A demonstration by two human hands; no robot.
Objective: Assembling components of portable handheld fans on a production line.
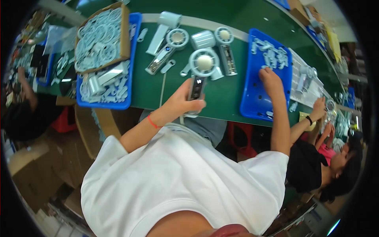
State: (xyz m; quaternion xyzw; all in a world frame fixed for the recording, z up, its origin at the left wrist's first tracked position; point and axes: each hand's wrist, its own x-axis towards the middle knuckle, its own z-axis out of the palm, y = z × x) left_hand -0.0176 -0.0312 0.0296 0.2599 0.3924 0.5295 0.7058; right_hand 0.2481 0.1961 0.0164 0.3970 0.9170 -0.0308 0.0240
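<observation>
My left hand is wrapped around the dark handle of a pale blue handheld fan, whose round head points away from me. Over the right blue tray, the fingers of my right hand are pinched together beside a pile of small pale blue plastic parts. What they hold, if anything, is hidden. Beyond my left hand lie a second fan with an open handle, a third fan, and two curved shell pieces. Small oval covers lie among them on the green table.
At the left, a cardboard box full of pale blue rings rests on a blue tray of loose casings. A co-worker sits close on my right, hands near a white sheet with fan parts. Another person is at far left.
</observation>
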